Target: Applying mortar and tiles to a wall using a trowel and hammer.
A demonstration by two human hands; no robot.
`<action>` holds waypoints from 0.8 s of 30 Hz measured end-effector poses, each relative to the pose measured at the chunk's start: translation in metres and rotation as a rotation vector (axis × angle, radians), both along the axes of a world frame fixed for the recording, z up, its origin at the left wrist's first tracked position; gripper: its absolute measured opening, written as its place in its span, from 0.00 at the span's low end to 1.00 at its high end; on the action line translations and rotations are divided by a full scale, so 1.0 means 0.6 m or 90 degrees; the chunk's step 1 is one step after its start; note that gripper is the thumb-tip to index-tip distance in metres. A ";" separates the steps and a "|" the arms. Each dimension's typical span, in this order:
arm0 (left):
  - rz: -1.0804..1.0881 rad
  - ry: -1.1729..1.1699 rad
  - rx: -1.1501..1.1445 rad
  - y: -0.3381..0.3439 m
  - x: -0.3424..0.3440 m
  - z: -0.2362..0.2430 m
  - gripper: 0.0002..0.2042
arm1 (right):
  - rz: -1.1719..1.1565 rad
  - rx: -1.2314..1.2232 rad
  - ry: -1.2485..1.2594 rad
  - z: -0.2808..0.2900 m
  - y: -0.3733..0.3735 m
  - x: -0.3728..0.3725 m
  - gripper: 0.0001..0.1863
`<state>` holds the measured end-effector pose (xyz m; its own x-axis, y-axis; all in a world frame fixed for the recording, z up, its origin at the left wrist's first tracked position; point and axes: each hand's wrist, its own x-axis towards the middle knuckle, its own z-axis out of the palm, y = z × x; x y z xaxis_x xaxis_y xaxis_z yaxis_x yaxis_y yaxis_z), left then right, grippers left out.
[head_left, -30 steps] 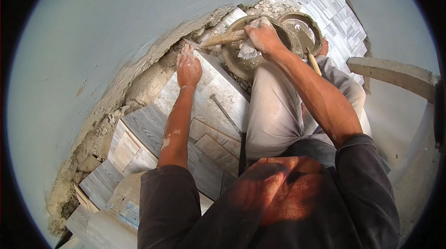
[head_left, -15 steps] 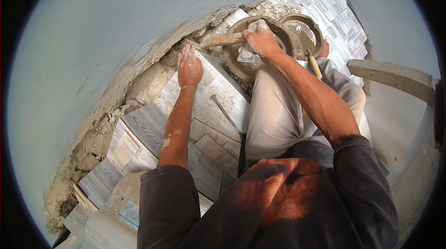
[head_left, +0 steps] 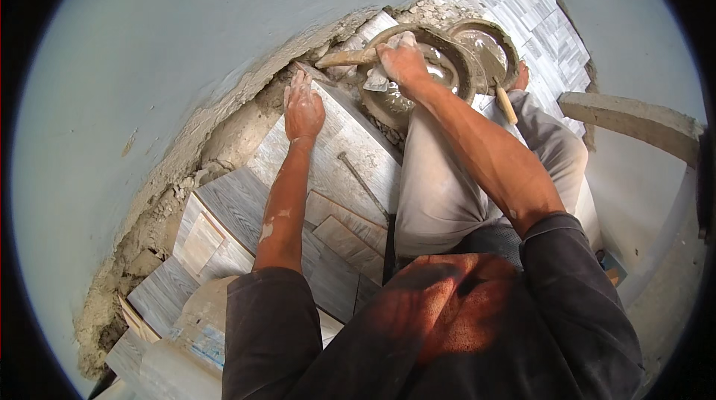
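Note:
My left hand [head_left: 303, 110] lies flat with fingers stretched out on the far end of a large pale wood-look tile [head_left: 358, 127], beside the broken wall edge. My right hand [head_left: 403, 64] is closed around the blade end of a mortar-smeared trowel [head_left: 347, 58]. The trowel's wooden handle points left, its tip close to the tile's far corner, beyond my left fingers. Part of a grey blade shows below the hand; the rest is hidden in the grip. Under my right hand stands a round basin [head_left: 388, 110] with wet grey mix inside.
A second basin [head_left: 485, 25] adjoins the first, and a wooden handle [head_left: 506, 105] leans by its rim. A metal rod [head_left: 363, 182] and cut tile pieces [head_left: 347, 243] lie near my leg. Rubble [head_left: 153, 243] lines the wall [head_left: 149, 64]. A concrete bar [head_left: 630, 116] juts in at right.
My right hand has moved left with the trowel, and the handle tip has shifted slightly left and up. The left hand stays in almost the same place.

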<state>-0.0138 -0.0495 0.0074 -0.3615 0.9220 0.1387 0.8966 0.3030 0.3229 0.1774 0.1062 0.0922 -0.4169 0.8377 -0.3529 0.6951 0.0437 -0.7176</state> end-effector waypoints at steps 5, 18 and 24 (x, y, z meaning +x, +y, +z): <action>0.002 -0.005 -0.003 0.001 -0.001 -0.002 0.22 | -0.104 -0.065 0.040 -0.003 0.000 0.000 0.25; 0.002 0.003 0.016 -0.001 -0.003 -0.006 0.22 | -0.082 -0.086 0.050 -0.008 0.006 -0.001 0.27; 0.007 0.002 0.012 -0.001 -0.004 -0.009 0.21 | -0.150 -0.025 0.053 0.000 -0.004 0.014 0.24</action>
